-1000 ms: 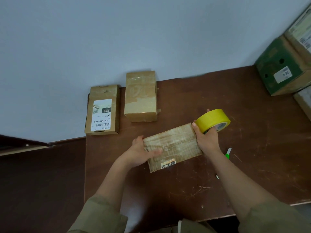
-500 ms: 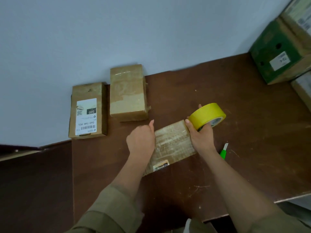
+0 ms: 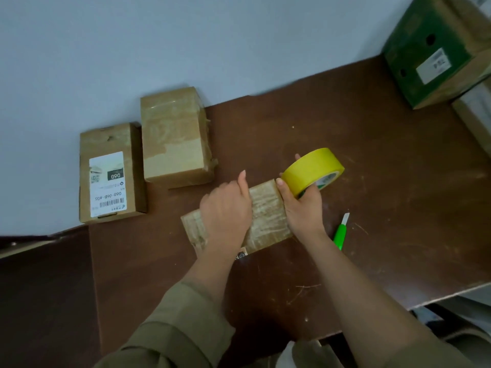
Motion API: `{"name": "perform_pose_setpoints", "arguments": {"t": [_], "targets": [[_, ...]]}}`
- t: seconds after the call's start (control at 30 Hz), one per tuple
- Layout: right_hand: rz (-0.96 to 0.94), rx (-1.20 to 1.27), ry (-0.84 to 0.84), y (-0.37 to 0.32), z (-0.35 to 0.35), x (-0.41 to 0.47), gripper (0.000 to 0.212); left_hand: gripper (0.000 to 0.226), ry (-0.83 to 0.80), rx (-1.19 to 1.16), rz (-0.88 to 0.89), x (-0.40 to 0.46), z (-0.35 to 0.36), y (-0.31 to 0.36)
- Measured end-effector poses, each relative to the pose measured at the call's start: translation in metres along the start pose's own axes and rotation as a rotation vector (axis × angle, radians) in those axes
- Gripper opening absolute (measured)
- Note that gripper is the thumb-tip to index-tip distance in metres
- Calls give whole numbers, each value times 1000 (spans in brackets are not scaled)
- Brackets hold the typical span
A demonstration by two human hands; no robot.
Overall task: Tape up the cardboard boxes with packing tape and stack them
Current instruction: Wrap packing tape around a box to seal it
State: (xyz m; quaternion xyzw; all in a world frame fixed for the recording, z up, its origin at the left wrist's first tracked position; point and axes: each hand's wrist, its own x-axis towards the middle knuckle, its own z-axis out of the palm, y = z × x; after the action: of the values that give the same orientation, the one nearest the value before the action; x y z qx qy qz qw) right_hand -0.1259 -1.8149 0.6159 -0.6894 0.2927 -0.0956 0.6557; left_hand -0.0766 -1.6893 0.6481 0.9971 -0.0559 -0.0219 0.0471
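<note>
A flat cardboard box (image 3: 268,216), covered in shiny clear tape, lies on the brown table (image 3: 372,197) in front of me. My left hand (image 3: 225,211) lies across its top near the middle, fingers pointing away, pressing on it. My right hand (image 3: 303,205) grips a yellow roll of packing tape (image 3: 312,171) at the box's right end, the roll held on edge just above the box corner. Two more cardboard boxes stand at the back left: a taped plain one (image 3: 175,136) and one with a white barcode label (image 3: 110,172).
A green-handled cutter (image 3: 341,232) lies on the table just right of my right wrist. A green and brown carton (image 3: 435,49) stands at the far right corner against the wall, with another box edge (image 3: 475,115) below it. The table's front edge runs near my elbows.
My left hand slid from the box's left end to its middle and now covers more of the top. My right hand keeps the tape roll at the right end.
</note>
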Motion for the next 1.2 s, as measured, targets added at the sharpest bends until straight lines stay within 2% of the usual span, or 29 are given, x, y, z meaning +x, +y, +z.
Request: {"name": "perform_pose_setpoints", "arguments": {"t": [0.03,0.13,0.23,0.4,0.57,0.73,0.9,0.97,1.03,1.1,1.2], "targets": [[3,-3,1,1,0,0,65,62,42,4,7,-1,4,-1],[12,-15,2,1,-2,-3,63,65,-123,-40,-36,-1,-2,4],[4,-4,0,-2,-2,-4,62,64,-201,-58,-91,10,-9,29],[-11,8,24,0,-1,-3,56,59,-48,-29,-47,5,-1,40],[1,30,17,-3,-1,-6,30,51,65,-63,145,10,5,54],[-3,30,35,-5,-2,-7,34,55,-3,-118,104,13,8,53],[53,29,-11,-7,-2,-5,15,51,-90,-146,127,14,1,53],[41,-12,-15,-14,-8,-4,19,49,-138,-177,104,15,-1,51],[40,0,-51,-24,-16,-7,38,49,-164,-208,80,14,-5,50],[101,94,-85,-32,-25,-12,59,50,-145,-261,59,11,-14,49],[172,147,-141,-49,-32,-22,75,54,-95,-391,-24,12,-29,43]]}}
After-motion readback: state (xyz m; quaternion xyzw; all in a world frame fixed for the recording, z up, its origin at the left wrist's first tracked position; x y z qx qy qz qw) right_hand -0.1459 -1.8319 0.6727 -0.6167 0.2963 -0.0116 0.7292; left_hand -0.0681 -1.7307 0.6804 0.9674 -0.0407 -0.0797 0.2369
